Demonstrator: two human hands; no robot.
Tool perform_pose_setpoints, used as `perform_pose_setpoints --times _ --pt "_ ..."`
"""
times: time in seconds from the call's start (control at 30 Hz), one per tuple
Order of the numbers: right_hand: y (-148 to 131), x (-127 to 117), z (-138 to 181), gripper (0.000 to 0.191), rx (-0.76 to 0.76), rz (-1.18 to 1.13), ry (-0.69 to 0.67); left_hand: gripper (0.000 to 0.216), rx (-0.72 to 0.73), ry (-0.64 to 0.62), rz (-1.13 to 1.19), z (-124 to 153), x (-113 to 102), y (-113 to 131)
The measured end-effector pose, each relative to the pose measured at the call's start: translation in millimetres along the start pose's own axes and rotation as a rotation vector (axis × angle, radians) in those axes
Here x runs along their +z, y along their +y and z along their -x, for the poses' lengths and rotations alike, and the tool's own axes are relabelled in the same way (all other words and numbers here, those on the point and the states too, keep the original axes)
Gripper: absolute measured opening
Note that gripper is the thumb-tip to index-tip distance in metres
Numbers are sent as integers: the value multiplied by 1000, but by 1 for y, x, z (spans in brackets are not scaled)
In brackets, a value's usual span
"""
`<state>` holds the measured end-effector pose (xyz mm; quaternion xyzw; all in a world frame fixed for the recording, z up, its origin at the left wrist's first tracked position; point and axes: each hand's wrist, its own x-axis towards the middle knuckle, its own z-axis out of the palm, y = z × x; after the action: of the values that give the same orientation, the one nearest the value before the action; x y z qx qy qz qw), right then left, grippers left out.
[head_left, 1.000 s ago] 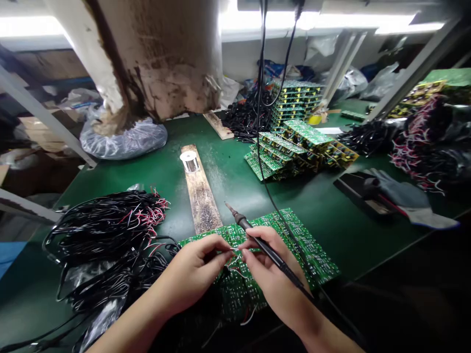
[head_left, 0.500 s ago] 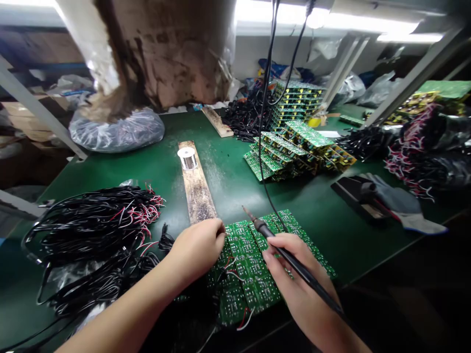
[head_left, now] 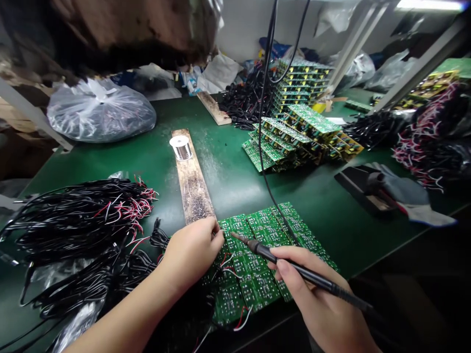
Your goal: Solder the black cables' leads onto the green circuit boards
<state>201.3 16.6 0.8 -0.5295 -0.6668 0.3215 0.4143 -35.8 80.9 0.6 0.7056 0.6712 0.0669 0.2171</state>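
My right hand point(head_left: 312, 279) grips a black soldering iron point(head_left: 294, 267), its tip pointing left over the green circuit boards point(head_left: 257, 264). Close to that tip, my left hand point(head_left: 195, 250) is closed at the boards' upper left edge, fingertips pinched. Whatever it pinches is hidden behind the fingers. Red and white wire ends point(head_left: 228, 267) lie on the boards below my left hand. Beyond that hand, a wooden strip point(head_left: 193, 184) carries a solder spool point(head_left: 181, 148) at its far end; dark specks cover its near part.
Bundles of black cables point(head_left: 81, 215) with red and white ends lie at left. A plastic bag point(head_left: 101, 113) sits behind them. Stacked boards point(head_left: 294, 139) stand at the back, and a glove point(head_left: 401, 191) lies at right. A black cord point(head_left: 262, 147) hangs down in front of the stack.
My right hand has brought the iron's tip down and left, nearer to my left hand. My left hand stays closed by the boards. The view has tilted downward slightly.
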Motion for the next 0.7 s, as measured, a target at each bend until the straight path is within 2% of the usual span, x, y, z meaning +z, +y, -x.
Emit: perform_pose_setpoints --times 0.57,0.7 --pt "-2 6 -1 16 63 6 -27 23 39 32 -43 1 3 0" --pt "-1 4 0 16 50 -19 12 22 43 26 -49 1 3 0"
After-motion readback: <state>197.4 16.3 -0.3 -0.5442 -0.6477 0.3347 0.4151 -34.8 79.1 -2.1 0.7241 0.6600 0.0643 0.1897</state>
